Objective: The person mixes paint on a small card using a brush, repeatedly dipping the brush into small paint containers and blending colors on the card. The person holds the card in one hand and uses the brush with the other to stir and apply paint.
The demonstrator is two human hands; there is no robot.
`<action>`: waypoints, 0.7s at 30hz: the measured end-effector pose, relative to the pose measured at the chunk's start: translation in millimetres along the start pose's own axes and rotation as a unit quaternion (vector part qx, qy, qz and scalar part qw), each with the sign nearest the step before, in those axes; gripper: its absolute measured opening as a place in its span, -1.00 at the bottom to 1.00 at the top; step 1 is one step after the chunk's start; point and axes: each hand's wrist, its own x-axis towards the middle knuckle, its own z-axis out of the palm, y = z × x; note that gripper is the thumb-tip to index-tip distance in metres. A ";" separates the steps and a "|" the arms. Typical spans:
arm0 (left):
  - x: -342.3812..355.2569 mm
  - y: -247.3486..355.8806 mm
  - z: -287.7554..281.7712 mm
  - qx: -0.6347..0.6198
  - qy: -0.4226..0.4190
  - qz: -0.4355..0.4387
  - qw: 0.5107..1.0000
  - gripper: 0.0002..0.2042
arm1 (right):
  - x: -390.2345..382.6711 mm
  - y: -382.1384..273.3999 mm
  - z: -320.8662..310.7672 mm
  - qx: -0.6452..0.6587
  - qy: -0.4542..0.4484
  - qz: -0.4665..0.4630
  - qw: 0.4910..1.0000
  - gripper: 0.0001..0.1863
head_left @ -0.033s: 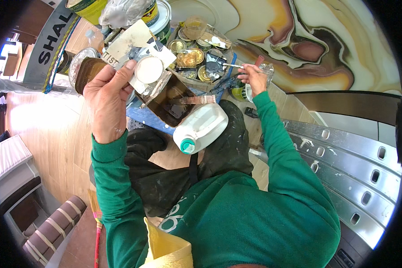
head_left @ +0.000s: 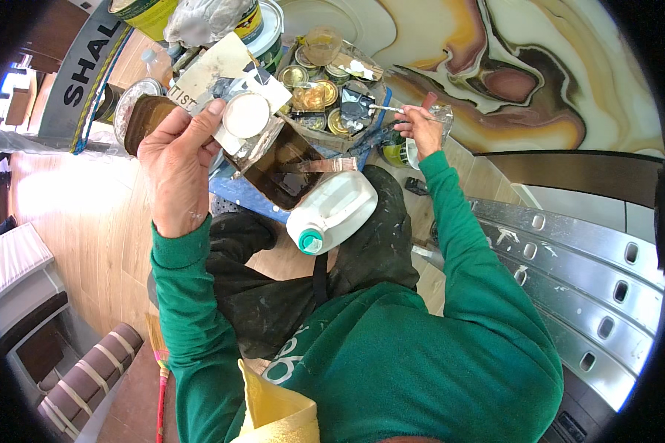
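My left hand (head_left: 177,159) pinches a torn cardboard piece (head_left: 207,70) with a round white disc (head_left: 245,116) on it, thumb on top. My right hand (head_left: 419,129) grips a thin stick-like tool (head_left: 386,108) with pale stuff on its tip, above a cluster of small tins (head_left: 333,95) and a dark, stained square (head_left: 355,111). Below the cardboard stands an open brown-stained rectangular container (head_left: 273,177) with a paintbrush (head_left: 321,165) across it. A white plastic jug (head_left: 332,214) with a teal cap lies at my knees.
Buckets (head_left: 262,37) stand at the back left, near a grey board (head_left: 89,81). A marbled panel (head_left: 495,88) fills the back right. A metal ladder or plank (head_left: 569,273) is at the right, a broom (head_left: 161,391) and rolled mauve bundle (head_left: 89,376) at lower left.
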 end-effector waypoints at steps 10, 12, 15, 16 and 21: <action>1.3 -1.8 -1.5 0.003 -0.002 0.002 1.000 -0.93 | -2.2 -8.3 -8.5 -0.027 -0.023 -0.030 0.999 -0.73; 2.6 -2.0 -1.9 -0.005 -0.007 -0.001 1.000 -0.93 | -3.0 -12.5 -9.6 -0.026 -0.029 -0.045 0.998 -0.74; 1.2 -0.4 -0.2 -0.003 0.000 -0.005 1.000 -0.93 | -1.4 -17.0 -8.1 -0.009 -0.044 -0.046 0.998 -0.76; -0.4 0.3 1.2 0.005 0.005 -0.007 1.000 -0.93 | -0.7 -17.2 -6.8 -0.016 -0.048 -0.034 0.998 -0.76; -4.9 1.8 6.7 0.009 0.017 -0.012 1.000 -0.93 | 4.5 -13.5 -6.1 -0.027 -0.052 0.015 0.998 -0.77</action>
